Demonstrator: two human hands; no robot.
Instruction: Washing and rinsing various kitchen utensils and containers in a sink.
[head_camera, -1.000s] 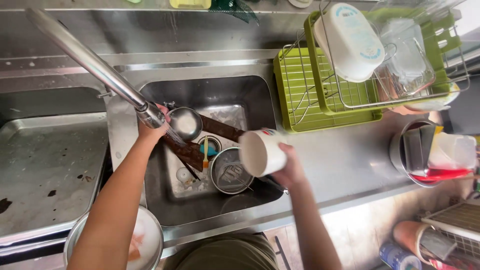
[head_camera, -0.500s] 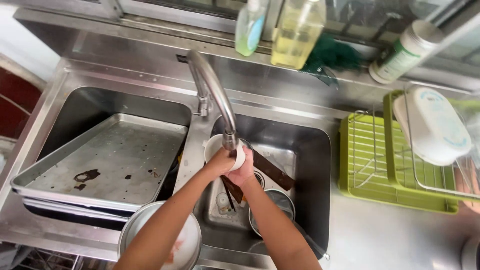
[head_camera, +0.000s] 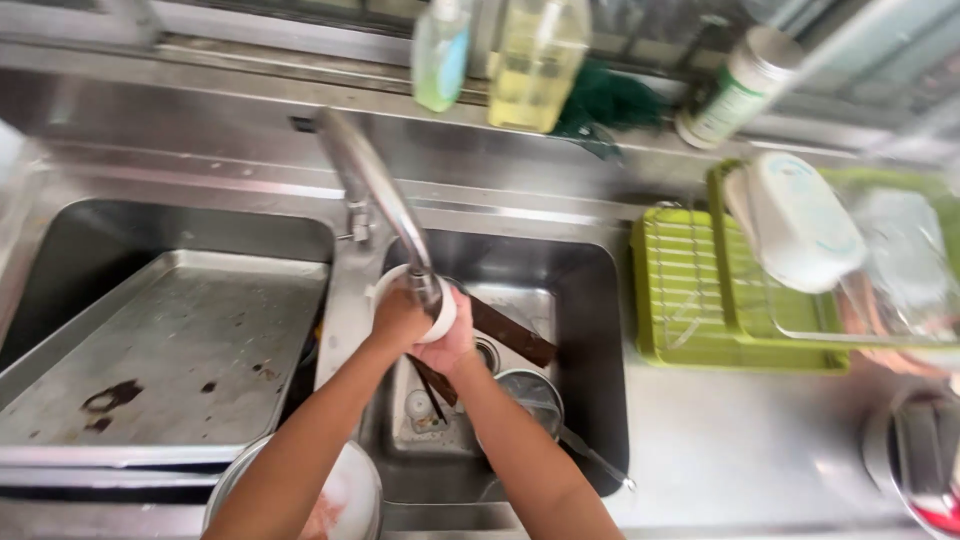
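Nearest me, bottom edge: a metal bowl (head_camera: 300, 500) with something pinkish-white in it, sitting at the front rim between the two basins, partly under my left forearm. Both forearms run up from there to the white cup (head_camera: 425, 305), which I hold over the right sink basin (head_camera: 600, 300), directly under the faucet spout (head_camera: 385, 205). Cup is plain white, round, smooth-walled; only its rim arc and a strip of side wall show, the rest is covered by my hands. Can't tell if water is running. Left hand (head_camera: 398, 322) is curled tight around the cup's left side, fingers closed on it. Right hand (head_camera: 452, 342) cups it from below and right, also closed against the wall, no gap visible. Below the cup, in the basin: a round steel strainer-like bowl (head_camera: 530, 400), a dark brown flat board (head_camera: 510, 335) lying diagonally, and a few small utensils too blurred to identify. Left basin holds a large steel tray (head_camera: 170, 350), tilted, with dark stains on it. To the right, on the counter: a green dish rack (head_camera: 700, 290) with a white oval container (head_camera: 795, 220) propped in it. Farthest back, on the ledge behind the faucet: a pale green bottle (head_camera: 440, 50), a yellow liquid bottle (head_camera: 535, 60), a dark green scrubber (head_camera: 605, 105) and a white tub with green label (head_camera: 735, 90) lying tilted.
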